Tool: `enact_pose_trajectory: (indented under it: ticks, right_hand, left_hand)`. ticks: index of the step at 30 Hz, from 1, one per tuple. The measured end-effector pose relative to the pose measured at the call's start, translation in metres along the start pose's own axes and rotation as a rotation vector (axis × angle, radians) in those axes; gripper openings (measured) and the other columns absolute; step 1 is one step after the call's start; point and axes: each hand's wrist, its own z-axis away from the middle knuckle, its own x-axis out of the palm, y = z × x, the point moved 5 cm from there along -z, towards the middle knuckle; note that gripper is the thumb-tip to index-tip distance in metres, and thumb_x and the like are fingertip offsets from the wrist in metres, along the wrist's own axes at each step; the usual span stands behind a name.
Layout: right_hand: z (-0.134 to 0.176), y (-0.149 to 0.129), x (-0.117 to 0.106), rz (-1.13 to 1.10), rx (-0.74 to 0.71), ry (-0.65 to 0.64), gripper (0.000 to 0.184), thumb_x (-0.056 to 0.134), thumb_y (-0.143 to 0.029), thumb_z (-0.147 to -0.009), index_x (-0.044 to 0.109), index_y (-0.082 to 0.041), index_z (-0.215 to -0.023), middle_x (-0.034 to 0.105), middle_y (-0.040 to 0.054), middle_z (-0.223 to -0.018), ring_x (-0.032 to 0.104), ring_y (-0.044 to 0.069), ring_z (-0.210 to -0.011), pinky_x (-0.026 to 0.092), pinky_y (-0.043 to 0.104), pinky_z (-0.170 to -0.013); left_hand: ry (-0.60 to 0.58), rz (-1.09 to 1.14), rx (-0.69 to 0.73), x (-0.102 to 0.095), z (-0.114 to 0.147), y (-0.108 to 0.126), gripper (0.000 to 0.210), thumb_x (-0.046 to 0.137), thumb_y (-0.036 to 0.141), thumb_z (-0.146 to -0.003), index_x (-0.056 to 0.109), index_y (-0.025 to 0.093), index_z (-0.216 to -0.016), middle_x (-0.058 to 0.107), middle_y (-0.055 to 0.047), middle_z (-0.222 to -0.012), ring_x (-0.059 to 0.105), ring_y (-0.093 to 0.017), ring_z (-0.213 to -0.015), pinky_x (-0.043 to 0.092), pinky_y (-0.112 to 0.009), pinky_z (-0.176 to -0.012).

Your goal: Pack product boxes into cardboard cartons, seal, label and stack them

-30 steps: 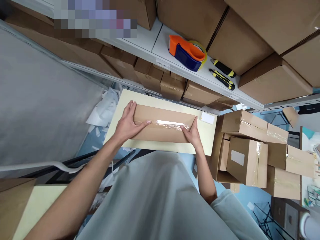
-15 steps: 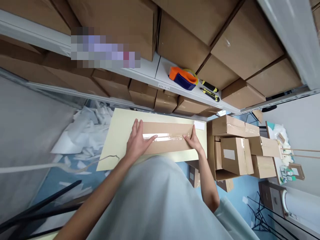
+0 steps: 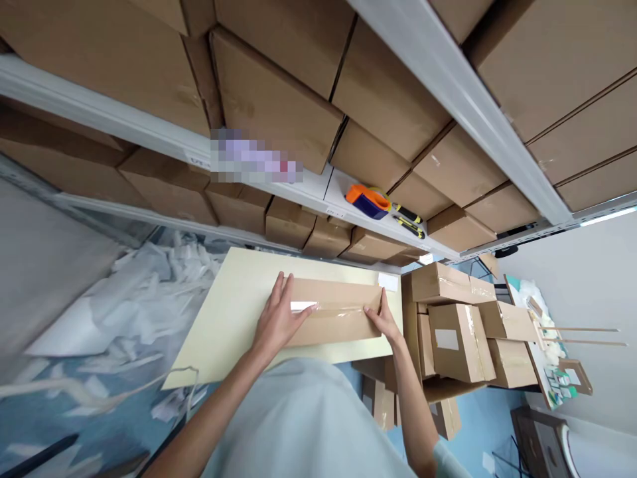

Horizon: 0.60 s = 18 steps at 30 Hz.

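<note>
On my head view, the carton (image 3: 336, 293) lies on the surface (image 3: 233, 299), nearer the right edge than the left. My left hand (image 3: 281, 315) grips its left end, thumb on top; my right hand (image 3: 385, 322) has thumb and fingers closed about the right end. Clear tape (image 3: 343, 311) runs along the top seam, so I judge this face sealed; I can't tell about the underside. A white slip (image 3: 388, 282) lies by the surface's far right corner; an orange-and-blue tape dispenser (image 3: 367, 201) rests on the shelf (image 3: 318, 182) beyond the far edge.
</note>
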Motion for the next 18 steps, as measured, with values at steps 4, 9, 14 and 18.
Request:
enact_pose_trajectory:
  ticks: [4,9,14,18]
  right_hand:
    - [0.004,0.009,-0.004,-0.043,-0.014,0.066,0.141,0.095,-0.077,-0.074,0.028,-0.022,-0.185,0.049,0.0186,-0.182,0.052,0.037,-0.167,0.034,0.060,-0.142]
    - [0.012,0.026,-0.012,-0.078,0.025,0.078,0.147,0.096,-0.077,-0.072,0.023,-0.019,-0.186,0.045,0.0199,-0.184,0.050,0.038,-0.168,0.035,0.061,-0.142]
    - [0.017,0.030,-0.016,-0.061,0.018,0.082,0.139,0.096,-0.074,-0.076,0.027,-0.022,-0.185,0.047,0.0182,-0.182,0.052,0.039,-0.167,0.038,0.064,-0.140]
    - [0.013,0.016,-0.013,-0.033,-0.019,0.054,0.137,0.093,-0.074,-0.080,0.025,-0.020,-0.186,0.045,0.0182,-0.183,0.049,0.038,-0.169,0.036,0.059,-0.142]
  left_hand:
    - [-0.003,0.015,0.004,0.005,-0.001,-0.003,0.100,0.069,0.063,-0.100,0.034,0.021,-0.182,0.024,-0.021,-0.192,0.049,-0.045,-0.167,0.054,-0.056,-0.128]
    - [-0.010,0.014,0.021,0.009,0.000,0.002,0.099,0.068,0.064,-0.098,0.039,0.018,-0.180,0.029,-0.023,-0.191,0.050,-0.044,-0.167,0.054,-0.054,-0.127]
    - [-0.001,-0.008,0.002,0.006,0.009,0.005,0.096,0.066,0.064,-0.099,0.041,0.019,-0.179,0.029,-0.020,-0.191,0.051,-0.043,-0.166,0.057,-0.051,-0.124]
    - [0.036,-0.013,-0.016,0.002,0.011,0.005,0.098,0.069,0.064,-0.097,0.041,0.020,-0.180,0.027,-0.019,-0.192,0.051,-0.043,-0.166,0.056,-0.050,-0.125]
